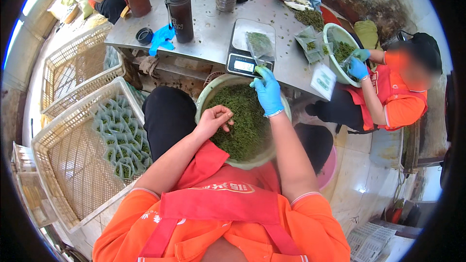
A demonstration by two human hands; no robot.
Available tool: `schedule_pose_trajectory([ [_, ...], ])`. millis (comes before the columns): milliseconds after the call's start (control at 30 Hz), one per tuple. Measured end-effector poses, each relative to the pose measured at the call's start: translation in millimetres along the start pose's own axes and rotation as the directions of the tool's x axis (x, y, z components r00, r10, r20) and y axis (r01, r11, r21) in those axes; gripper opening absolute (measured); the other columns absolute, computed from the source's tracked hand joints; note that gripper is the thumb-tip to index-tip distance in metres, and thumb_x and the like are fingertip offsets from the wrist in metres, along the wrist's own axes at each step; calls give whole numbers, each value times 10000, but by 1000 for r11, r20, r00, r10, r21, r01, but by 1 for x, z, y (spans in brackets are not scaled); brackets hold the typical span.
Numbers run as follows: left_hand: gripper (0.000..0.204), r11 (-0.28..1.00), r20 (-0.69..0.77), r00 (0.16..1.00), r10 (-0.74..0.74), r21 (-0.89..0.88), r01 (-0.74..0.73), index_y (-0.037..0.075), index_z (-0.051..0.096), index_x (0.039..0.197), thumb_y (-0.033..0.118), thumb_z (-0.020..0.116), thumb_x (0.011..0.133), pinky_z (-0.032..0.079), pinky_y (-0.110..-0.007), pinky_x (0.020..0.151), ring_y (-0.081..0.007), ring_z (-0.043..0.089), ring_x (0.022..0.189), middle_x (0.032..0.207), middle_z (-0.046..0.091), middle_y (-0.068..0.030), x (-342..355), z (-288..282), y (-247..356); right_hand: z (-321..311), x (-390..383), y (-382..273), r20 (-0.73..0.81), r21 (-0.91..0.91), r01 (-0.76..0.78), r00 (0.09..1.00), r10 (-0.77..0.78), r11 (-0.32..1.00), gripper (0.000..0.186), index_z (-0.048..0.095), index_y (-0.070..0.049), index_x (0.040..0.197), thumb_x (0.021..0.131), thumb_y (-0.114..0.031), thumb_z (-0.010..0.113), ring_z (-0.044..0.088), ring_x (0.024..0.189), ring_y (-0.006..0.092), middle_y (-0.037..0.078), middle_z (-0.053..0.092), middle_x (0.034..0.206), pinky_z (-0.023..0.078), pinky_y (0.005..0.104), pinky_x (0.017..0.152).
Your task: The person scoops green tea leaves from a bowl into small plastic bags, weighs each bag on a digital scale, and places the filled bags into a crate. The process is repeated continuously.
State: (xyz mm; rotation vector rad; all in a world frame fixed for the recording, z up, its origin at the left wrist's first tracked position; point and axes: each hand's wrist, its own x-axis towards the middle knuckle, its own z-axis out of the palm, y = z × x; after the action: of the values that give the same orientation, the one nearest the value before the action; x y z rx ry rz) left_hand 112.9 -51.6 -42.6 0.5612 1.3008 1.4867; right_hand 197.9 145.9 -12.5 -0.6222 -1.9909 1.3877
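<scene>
Toward the near edge of the tabletop (208, 34), a partly filled clear bag (259, 43) lies on the scale (239, 34). It should be light, limp and slippery, best pinched by its loose near end. The gloved right hand (268, 91) has its fingers stretched out, thumb apart, just near of the bag; contact is unclear. Over loose green bits (242, 126) in the tub (201, 98), the bare left hand (214, 120) curls its fingers; whether they clamp anything, I cannot tell.
</scene>
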Motion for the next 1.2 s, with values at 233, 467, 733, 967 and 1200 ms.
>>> schedule_pose_trajectory([
  [233,210,999,-2,1000,-14,40,14,2,539,947,209,549,908,493,-221,551,-99,579,595,797,620,-67,-3,-2,4,7,8,-42,-107,-94,50,992,-60,994,355,496,18,1198,847,27,447,604,684,144,135,486,1215,491,251,657],
  [467,161,996,-68,994,83,-17,-85,1,546,950,156,541,909,485,-209,541,-87,577,613,823,631,-62,-4,0,5,9,15,-30,-120,-533,125,968,-221,837,352,505,-53,1202,862,-8,427,637,687,171,177,455,1294,508,290,672],
  [733,136,713,65,832,551,481,-510,54,625,908,96,652,781,475,-342,810,-199,634,837,871,647,-83,-6,12,8,19,-104,-21,510,638,-718,665,546,278,371,485,-37,1171,964,-318,359,603,927,212,112,593,1063,526,372,769],
  [967,247,777,-185,822,539,485,-400,8,506,1104,55,560,867,459,-295,849,-162,595,922,1019,625,-84,-10,3,17,7,-113,8,382,772,-610,668,639,176,258,516,29,1087,900,-140,459,577,966,296,176,574,1035,502,427,843],
  [1200,251,922,-155,925,347,234,-307,-12,454,1137,88,503,912,500,-238,695,-107,593,806,951,629,-89,-5,-4,2,-22,19,-49,256,943,-328,831,494,62,246,494,58,1064,895,-118,456,555,1053,346,234,567,1080,495,436,890],
])
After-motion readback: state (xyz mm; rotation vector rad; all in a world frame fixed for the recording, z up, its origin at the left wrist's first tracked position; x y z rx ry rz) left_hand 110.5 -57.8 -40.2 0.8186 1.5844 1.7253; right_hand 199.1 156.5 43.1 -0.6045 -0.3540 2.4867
